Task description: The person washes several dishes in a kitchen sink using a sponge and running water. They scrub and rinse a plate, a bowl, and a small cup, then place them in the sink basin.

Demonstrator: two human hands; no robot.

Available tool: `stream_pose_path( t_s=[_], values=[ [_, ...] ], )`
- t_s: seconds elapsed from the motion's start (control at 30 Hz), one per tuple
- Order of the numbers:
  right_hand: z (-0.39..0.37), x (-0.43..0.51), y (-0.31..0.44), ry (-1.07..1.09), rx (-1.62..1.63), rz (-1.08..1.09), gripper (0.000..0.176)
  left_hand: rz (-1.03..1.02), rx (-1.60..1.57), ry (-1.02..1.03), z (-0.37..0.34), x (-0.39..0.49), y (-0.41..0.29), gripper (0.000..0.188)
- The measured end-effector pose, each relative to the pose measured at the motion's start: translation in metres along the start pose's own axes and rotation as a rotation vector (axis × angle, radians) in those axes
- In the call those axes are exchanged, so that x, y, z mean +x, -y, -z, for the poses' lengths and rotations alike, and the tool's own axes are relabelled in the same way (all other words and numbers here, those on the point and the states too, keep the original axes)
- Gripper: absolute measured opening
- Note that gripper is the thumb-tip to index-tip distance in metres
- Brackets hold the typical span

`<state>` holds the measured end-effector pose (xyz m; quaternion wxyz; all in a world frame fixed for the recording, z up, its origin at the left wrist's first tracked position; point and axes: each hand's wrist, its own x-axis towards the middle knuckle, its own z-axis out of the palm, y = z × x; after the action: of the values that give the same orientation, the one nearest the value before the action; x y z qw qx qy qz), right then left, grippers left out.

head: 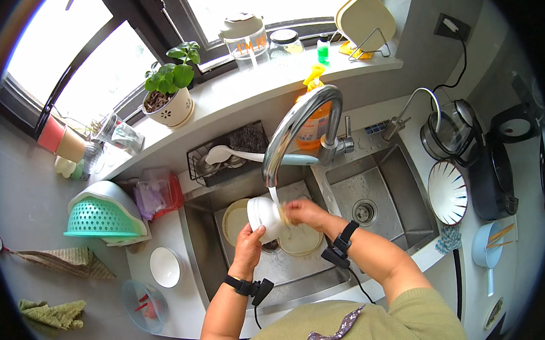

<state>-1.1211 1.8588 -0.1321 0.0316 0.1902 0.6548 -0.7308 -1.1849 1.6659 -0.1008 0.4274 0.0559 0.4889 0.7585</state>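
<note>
My left hand [248,246] grips a white bowl [262,218] tilted on its side over the large sink basin [300,278]. Its mouth faces my right hand [307,214], which is blurred and presses a yellowish sponge or cloth [284,216] to the rim. Water [274,195] runs from the chrome faucet [291,119] down beside the bowl. Beneath my hands in the basin lie two pale, round-cornered dishes, one at the left [231,219] and one at the right [300,242]. The drain is partly hidden by the bowl.
A second white bowl [166,267] stands on the left counter near a green colander [103,218]. A white-headed brush or ladle [249,155] lies across a wire caddy [199,168] behind the sink. The smaller basin [369,188] and a striped bowl [447,193] are to the right.
</note>
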Motion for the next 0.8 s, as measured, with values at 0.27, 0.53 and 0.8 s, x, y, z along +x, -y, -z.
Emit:
stream_pose_path(
  t_s=[0.27, 0.53, 0.8],
  values=[
    [-0.063, -0.012, 0.017, -0.35, -0.72, 0.72, 0.027, 0.012, -0.453, -0.049, -0.006, 0.023, 0.021, 0.034],
    [-0.045, -0.044, -0.003, -0.418, -0.676, 0.68, 0.019, -0.039, -0.54, -0.036, -0.001, 0.026, 0.023, 0.045],
    [-0.045, 0.0, -0.048, -0.439, 0.559, -0.097, 0.032, 0.013, -0.516, -0.045, -0.018, 0.01, 0.023, 0.043]
  ],
)
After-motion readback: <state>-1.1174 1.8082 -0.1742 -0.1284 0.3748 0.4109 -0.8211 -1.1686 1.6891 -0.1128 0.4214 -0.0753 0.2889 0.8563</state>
